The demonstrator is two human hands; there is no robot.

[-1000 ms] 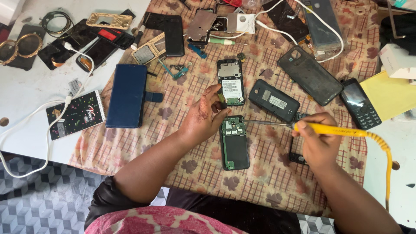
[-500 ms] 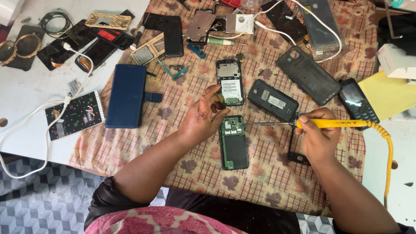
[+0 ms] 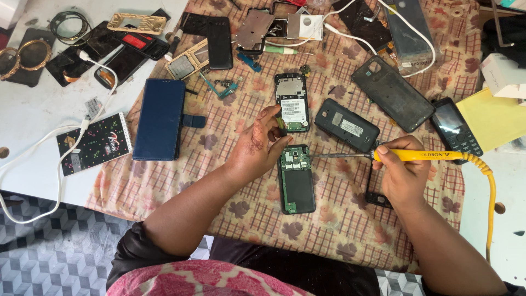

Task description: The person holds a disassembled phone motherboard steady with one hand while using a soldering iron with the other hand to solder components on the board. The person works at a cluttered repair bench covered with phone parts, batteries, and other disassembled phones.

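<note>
From the head camera, an opened phone [image 3: 297,178] lies on the patterned cloth [image 3: 339,230] over the bench, its long axis running away from the person, with the green circuit board bared at the far end. The left hand [image 3: 260,148] sits just to its left and is the nearer one, its fingertips touching the phone's top left corner. Those fingers are pressed together, pinching something small that I cannot make out. The right hand [image 3: 404,172] lies well to the right, closed around the yellow handle of a soldering iron [image 3: 383,155]. The iron lies crosswise, its thin metal tip pointing left and meeting the top right edge of the board. Just beyond the opened phone rests another phone [image 3: 292,102] with its back off.
</note>
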